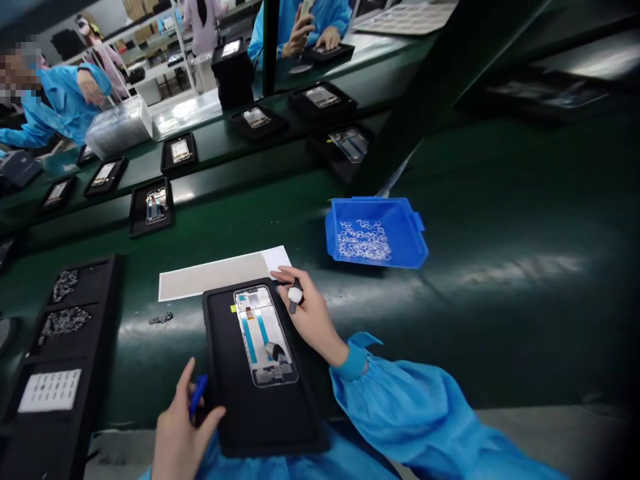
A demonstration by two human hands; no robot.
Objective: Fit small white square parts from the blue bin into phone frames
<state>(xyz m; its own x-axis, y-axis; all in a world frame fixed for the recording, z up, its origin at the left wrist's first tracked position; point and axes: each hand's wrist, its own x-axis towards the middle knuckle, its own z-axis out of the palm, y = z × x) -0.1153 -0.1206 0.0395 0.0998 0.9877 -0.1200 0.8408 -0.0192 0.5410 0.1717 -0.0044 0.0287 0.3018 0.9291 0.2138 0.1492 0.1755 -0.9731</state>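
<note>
A black foam tray (265, 423) lies in front of me at the edge of the green bench. In it rests an open phone housing (263, 333) with blue strips and a small yellow tab at its side. My left hand (179, 430) is beside the tray's near left side, thumb at the edge, with a small blue tool (199, 395) tucked in its fingers; the tool's kind is unclear. At the tray's far right corner, my right hand (310, 313) holds a small black-and-white piece (295, 295) among its fingers. Its fingertips are near a pale strip sheet (215, 277).
A blue bin (377, 233) holds many tiny clear rings. Left stands a black compartment tray (100, 333) with small dark parts and a white label sheet (50, 391). A dark post (400, 127) rises ahead. Beyond are more phone trays (151, 207) and co-workers in blue (65, 100).
</note>
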